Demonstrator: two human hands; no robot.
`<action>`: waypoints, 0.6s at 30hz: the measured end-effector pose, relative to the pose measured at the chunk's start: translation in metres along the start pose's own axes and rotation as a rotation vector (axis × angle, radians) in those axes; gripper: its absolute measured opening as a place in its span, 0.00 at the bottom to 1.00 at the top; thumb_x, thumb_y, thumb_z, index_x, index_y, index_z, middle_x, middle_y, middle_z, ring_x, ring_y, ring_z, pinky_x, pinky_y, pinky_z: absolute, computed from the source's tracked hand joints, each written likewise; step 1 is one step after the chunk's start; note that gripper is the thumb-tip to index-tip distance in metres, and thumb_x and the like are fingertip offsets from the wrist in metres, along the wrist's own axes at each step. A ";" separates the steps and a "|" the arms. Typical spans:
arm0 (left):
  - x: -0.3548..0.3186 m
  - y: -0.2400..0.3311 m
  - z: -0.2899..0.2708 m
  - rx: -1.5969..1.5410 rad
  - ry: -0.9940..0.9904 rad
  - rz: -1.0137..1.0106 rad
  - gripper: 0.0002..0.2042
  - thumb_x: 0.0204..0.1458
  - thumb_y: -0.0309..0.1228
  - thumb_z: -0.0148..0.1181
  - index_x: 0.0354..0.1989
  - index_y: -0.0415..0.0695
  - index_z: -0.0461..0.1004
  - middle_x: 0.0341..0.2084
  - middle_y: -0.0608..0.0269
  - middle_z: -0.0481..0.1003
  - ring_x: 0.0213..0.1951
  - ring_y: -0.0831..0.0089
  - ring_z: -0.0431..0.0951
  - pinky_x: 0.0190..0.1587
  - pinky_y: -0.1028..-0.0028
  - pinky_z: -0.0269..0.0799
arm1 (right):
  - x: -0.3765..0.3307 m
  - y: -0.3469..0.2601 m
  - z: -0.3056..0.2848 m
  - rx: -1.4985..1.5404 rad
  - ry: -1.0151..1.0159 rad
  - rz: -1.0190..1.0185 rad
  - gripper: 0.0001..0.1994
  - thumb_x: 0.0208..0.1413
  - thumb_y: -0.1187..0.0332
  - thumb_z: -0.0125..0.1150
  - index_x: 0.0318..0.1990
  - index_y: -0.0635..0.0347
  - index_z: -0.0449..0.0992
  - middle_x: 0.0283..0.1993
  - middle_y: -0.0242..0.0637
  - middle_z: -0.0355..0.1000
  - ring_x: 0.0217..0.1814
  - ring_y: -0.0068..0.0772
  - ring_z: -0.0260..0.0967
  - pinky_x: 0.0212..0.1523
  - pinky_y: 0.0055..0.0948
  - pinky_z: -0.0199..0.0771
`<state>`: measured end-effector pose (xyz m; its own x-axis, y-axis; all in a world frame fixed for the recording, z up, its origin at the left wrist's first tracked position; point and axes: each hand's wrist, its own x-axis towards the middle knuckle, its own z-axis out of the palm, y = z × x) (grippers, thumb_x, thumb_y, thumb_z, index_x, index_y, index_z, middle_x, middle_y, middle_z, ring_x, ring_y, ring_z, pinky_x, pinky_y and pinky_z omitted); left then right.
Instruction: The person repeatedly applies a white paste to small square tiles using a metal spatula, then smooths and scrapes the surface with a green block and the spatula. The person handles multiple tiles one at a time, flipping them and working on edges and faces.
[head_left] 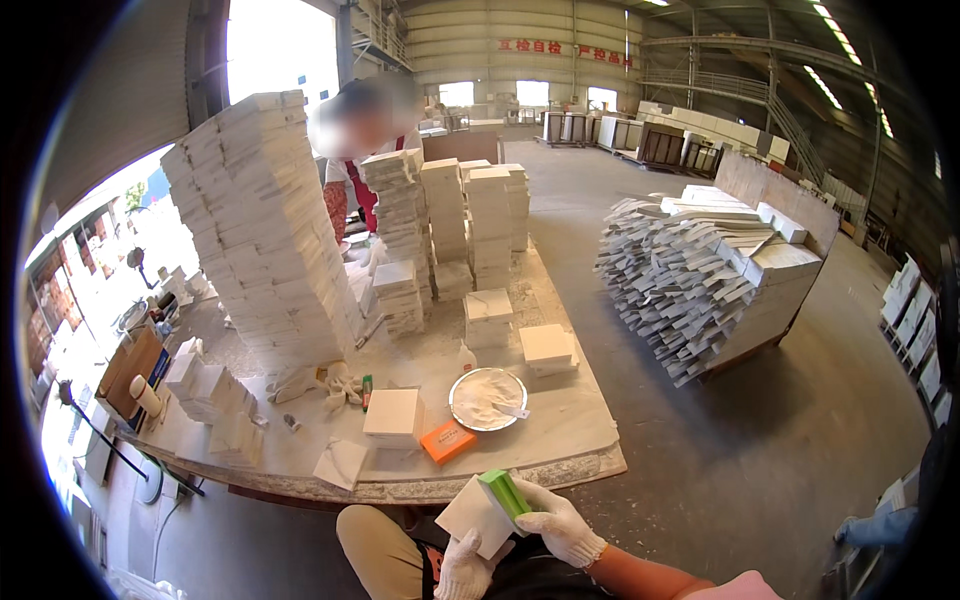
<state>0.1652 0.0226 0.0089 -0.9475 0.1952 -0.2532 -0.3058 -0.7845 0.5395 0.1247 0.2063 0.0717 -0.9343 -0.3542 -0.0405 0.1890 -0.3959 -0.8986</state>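
Note:
My left hand, in a white knit glove, is closed on the lower edge of a square white tile above my lap. My gloved right hand is wrapped round a green block that looks like a hand sanding pad. The block lies against the tile's upper right edge; its underside is hidden. On the table in front of me stand a metal bowl of white powder with a light spatula in it, an orange box, a stack of white tiles and a single flat tile.
A tall tile stack rises at the left, with several narrower stacks farther back. Behind them stands a person in a red apron. Right of the table, a pallet holds many stone strips. Cloth gloves lie near the small stacks.

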 end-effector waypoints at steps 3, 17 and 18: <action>0.015 0.006 -0.018 0.049 0.142 -0.029 0.26 0.58 0.31 0.62 0.65 0.44 0.64 0.55 0.53 0.74 0.53 0.53 0.78 0.53 0.50 0.78 | -0.005 0.000 -0.006 -0.073 -0.116 0.135 0.38 0.56 0.63 0.64 0.73 0.66 0.59 0.72 0.39 0.62 0.71 0.31 0.59 0.71 0.31 0.56; 0.021 0.014 -0.007 0.123 0.107 -0.038 0.27 0.56 0.25 0.59 0.66 0.35 0.63 0.55 0.46 0.74 0.54 0.51 0.79 0.54 0.52 0.79 | 0.000 0.026 -0.030 -0.201 0.010 0.109 0.42 0.61 0.60 0.64 0.77 0.65 0.49 0.76 0.43 0.55 0.76 0.32 0.53 0.73 0.31 0.52; 0.020 0.016 -0.004 0.110 0.108 -0.016 0.27 0.56 0.24 0.59 0.65 0.35 0.63 0.55 0.46 0.74 0.53 0.51 0.79 0.53 0.53 0.80 | -0.004 0.026 -0.027 -0.214 0.005 0.101 0.42 0.60 0.59 0.64 0.77 0.64 0.50 0.74 0.41 0.57 0.73 0.31 0.55 0.72 0.31 0.55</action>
<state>0.1414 0.0117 0.0096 -0.9286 0.1377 -0.3445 -0.3347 -0.7116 0.6177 0.1250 0.2201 0.0372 -0.9155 -0.3786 -0.1363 0.2136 -0.1703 -0.9620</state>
